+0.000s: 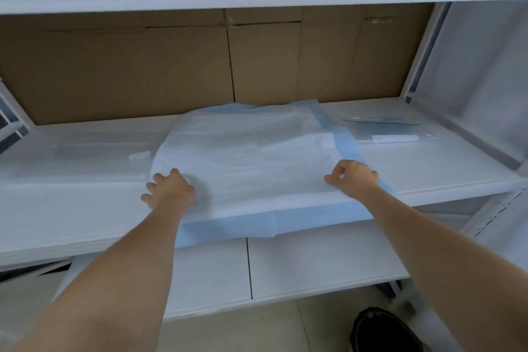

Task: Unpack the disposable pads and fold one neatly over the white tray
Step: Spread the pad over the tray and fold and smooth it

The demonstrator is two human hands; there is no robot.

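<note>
A disposable pad (pixel 245 157), white with a pale blue border, lies spread over the middle of the shelf, its front blue edge hanging over the shelf's rim. The white tray cannot be made out; the pad bulges as if something lies under it. My left hand (pixel 167 188) rests flat on the pad's near left corner, fingers spread. My right hand (pixel 354 178) is at the near right corner, thumb and fingers pinching the pad's edge.
The white shelf (pixel 71 208) is backed by flattened cardboard boxes (pixel 143 66). A clear plastic wrapper (pixel 100 151) lies left of the pad, another packet (pixel 397 134) to the right. A lower shelf (pixel 314 260) and a dark shoe (pixel 383 331) show below.
</note>
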